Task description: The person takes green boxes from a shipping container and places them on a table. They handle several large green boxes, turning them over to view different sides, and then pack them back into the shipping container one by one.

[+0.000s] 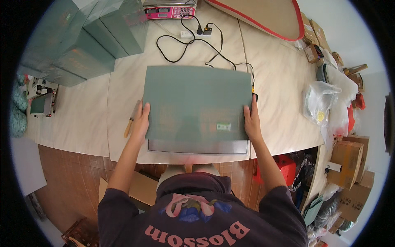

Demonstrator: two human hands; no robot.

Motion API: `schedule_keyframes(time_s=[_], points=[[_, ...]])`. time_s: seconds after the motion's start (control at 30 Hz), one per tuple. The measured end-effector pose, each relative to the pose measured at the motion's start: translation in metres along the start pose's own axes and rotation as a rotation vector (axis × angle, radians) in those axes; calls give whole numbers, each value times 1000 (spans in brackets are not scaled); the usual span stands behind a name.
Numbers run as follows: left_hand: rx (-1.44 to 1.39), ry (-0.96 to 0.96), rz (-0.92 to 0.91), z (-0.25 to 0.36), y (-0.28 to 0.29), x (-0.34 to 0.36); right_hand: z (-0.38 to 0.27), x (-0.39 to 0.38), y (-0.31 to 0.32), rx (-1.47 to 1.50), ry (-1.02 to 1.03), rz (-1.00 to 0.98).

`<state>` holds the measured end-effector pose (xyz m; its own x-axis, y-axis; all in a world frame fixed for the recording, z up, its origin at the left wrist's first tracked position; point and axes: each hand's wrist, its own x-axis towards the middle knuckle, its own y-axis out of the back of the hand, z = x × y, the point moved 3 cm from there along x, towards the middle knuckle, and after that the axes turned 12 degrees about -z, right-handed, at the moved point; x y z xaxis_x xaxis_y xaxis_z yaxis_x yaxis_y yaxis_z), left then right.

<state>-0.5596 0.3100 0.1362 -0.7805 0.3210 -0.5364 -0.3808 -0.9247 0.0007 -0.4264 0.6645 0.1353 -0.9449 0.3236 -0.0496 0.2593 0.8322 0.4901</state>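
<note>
A flat grey-green box (197, 99) with a small white label is held level between my hands at the table's front. My left hand (142, 119) grips its left side, fingers along the edge, and my right hand (252, 119) grips the right side. Beneath the box a grey metal-edged object (197, 148) shows at the front, mostly covered. A knife with a wooden handle (127, 128) lies just left of my left hand. A small black device (256, 97) with a yellow-plugged cable sits behind my right fingers.
Stacked green boxes (90, 45) fill the back left above a small machine (43, 92). Cables lead to a power strip (185, 35) near a pink scale (168, 12). A red-rimmed board (263, 14) is at the back. Plastic bags (321, 99) and cardboard boxes (345, 164) line the right.
</note>
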Motion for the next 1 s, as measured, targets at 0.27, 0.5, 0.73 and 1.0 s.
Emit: schedule_keyframes(time_s=[0.27, 0.5, 0.73, 1.0], points=[[442, -378, 42, 0, 4, 5, -2, -8, -1, -93, 9, 62], [133, -74, 43, -74, 56, -62, -10, -74, -36, -105, -77, -112], [-596, 147, -30, -71, 107, -97, -60, -49, -94, -81, 24, -224], [-123, -546, 10, 42, 76, -135, -91, -37, -65, 9, 126, 40]])
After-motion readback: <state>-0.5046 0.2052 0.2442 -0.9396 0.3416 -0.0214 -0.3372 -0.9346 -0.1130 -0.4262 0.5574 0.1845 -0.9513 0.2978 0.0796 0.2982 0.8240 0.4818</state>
